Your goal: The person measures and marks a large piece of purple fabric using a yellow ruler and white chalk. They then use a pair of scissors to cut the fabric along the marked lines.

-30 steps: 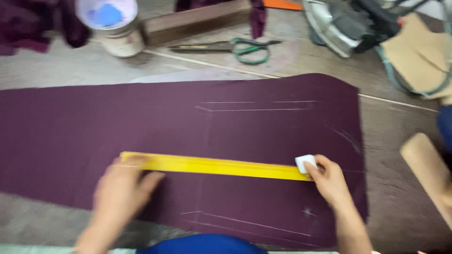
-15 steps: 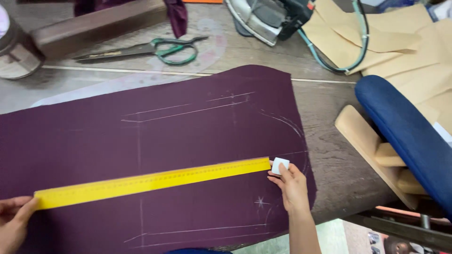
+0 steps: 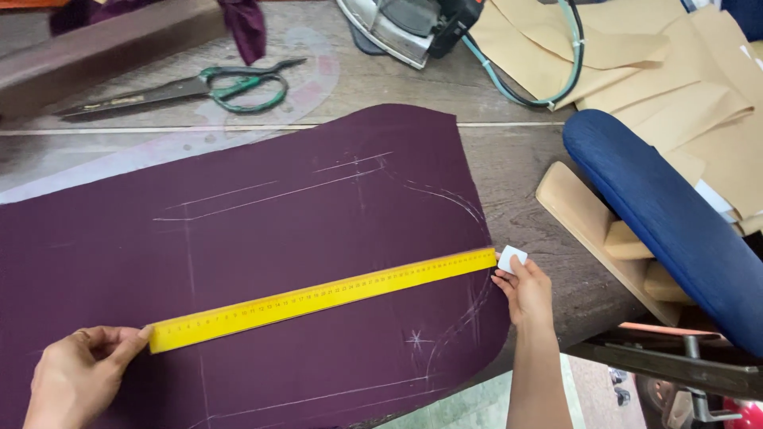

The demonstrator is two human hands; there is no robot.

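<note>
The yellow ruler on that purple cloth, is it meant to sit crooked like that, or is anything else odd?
The yellow ruler lies slanted across the purple fabric, left hand at one end, right hand with white chalk at the other. It looks placed, not slipped. Nothing is spilled or damaged.

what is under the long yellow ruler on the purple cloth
The long yellow ruler lies flat on the dark purple fabric, crossing white chalk lines. The left hand holds one end; the right hand, holding white chalk, is at the other. Marks beneath it are covered.
</note>
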